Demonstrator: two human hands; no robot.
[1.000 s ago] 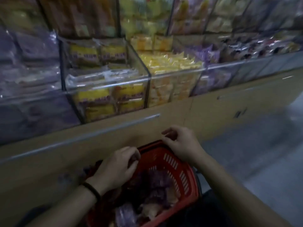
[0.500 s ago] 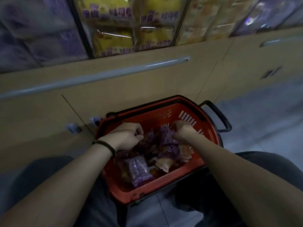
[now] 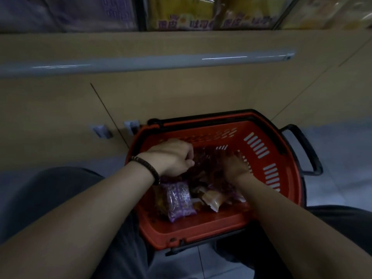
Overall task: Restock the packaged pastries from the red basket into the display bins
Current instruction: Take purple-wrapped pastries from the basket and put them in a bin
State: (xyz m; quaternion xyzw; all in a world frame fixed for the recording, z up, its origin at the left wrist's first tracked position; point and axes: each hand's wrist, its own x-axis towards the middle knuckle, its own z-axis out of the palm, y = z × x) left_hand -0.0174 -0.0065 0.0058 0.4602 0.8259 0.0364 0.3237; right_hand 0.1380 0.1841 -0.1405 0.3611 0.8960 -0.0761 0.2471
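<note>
Both hands have dropped from the basket's rim, where they were a second ago, down among the packets, and the view has tipped lower so only the bottom edge of the display bins (image 3: 181, 15) shows along the top.

Seen from the head camera, a person crouches over a red basket (image 3: 267, 200) standing on the floor against a tan cabinet front (image 3: 181, 93), below a grey rail (image 3: 141, 64). The packaged pastries lie heaped inside the basket: dark red packets (image 3: 207, 164) at the far side, a purple packet (image 3: 178, 198) and a tan packet (image 3: 211, 199) nearer the person.

The left hand (image 3: 171, 158), with a dark wristband (image 3: 148, 169), has its fingers curled down into the dark red packets; whether they are clamped on one is hidden, so I cannot tell. The right hand (image 3: 234, 165) pushes fairly straight fingers into the heap near the basket's slotted wall and visibly holds nothing.

This looks like the picking-up step, with plenty of stock left. Next, each hand likely needs a firm pinch on a crinkly wrapper, then a lift up to the bin whose packs match, since yellow packs (image 3: 247, 19) and purple ones sit in separate bins.
</note>
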